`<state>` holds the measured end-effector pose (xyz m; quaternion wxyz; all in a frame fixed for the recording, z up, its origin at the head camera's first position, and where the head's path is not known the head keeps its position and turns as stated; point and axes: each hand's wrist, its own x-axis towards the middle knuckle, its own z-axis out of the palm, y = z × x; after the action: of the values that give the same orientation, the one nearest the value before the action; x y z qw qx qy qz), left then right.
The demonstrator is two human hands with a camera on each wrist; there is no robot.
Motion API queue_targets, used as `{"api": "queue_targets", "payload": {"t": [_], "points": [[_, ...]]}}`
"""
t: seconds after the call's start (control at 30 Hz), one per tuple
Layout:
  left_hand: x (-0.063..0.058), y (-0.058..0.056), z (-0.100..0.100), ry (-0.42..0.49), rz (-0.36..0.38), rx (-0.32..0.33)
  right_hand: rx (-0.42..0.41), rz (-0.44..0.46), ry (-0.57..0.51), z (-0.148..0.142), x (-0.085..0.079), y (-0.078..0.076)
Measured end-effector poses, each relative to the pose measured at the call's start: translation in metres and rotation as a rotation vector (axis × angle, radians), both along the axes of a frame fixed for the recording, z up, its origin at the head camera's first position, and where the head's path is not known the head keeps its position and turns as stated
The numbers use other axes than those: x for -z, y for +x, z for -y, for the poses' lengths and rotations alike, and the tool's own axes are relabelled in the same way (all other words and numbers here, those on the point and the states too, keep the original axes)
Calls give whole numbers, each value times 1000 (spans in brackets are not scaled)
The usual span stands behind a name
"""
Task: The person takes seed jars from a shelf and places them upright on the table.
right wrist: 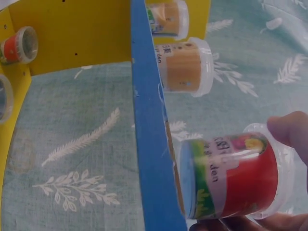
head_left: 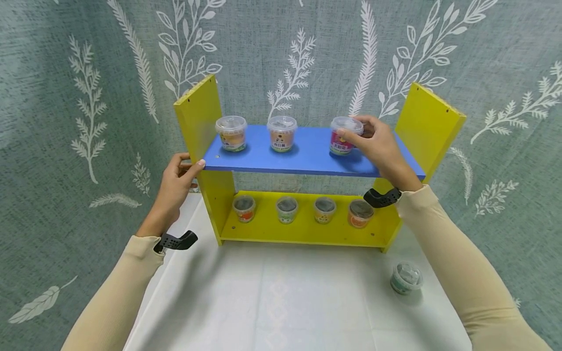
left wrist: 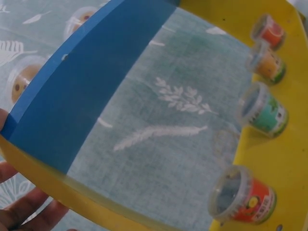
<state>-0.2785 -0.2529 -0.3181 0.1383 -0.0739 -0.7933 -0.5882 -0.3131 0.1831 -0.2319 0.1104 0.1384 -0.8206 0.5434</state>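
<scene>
My right hand [head_left: 376, 146] grips a clear-lidded plastic cup with a red and pink label [head_left: 341, 141], thumb at the front of its rim. The cup is at the blue upper board [head_left: 303, 163] of a yellow shelf, toward the right end. In the right wrist view the red-labelled cup [right wrist: 245, 175] has its base right at the blue board. My left hand [head_left: 175, 183] holds the shelf's left side panel [head_left: 199, 114], thumb at the blue board's front corner. Two orange-labelled cups, one at the left [head_left: 231, 139] and one mid-board [head_left: 282, 139], stand upright on the same board.
Several lidded cups stand in a row on the yellow lower board [head_left: 298, 236], among them a red-orange one [head_left: 244, 209]. A green cup [head_left: 406, 279] sits on the white tabletop [head_left: 307, 302], front right of the shelf. A leaf-patterned cloth [head_left: 316, 58] hangs behind.
</scene>
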Motion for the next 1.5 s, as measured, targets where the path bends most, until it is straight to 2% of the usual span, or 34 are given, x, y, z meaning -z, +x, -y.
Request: {"api": "queue_targets", "payload": {"t": [0.13,0.3,0.53,0.77,1.07,1.5], "points": [[-1,-1,0,-8,3,-1,-17,-9,-12,-6,2,6],[0,-1,-1,0,3,-2,3,-20,44,-12,4,12],[1,0,0,1,12,-1,-22,-41,29,-17,7,18],[2,0,1,-1,9,-4,27,-51,105,-24,10,24],[0,-1,-1,1,5,-15,62,-67,151,-34,11,34],[1,-2,-2,18,11,-16,28,-50,107,-45,9,54]]}}
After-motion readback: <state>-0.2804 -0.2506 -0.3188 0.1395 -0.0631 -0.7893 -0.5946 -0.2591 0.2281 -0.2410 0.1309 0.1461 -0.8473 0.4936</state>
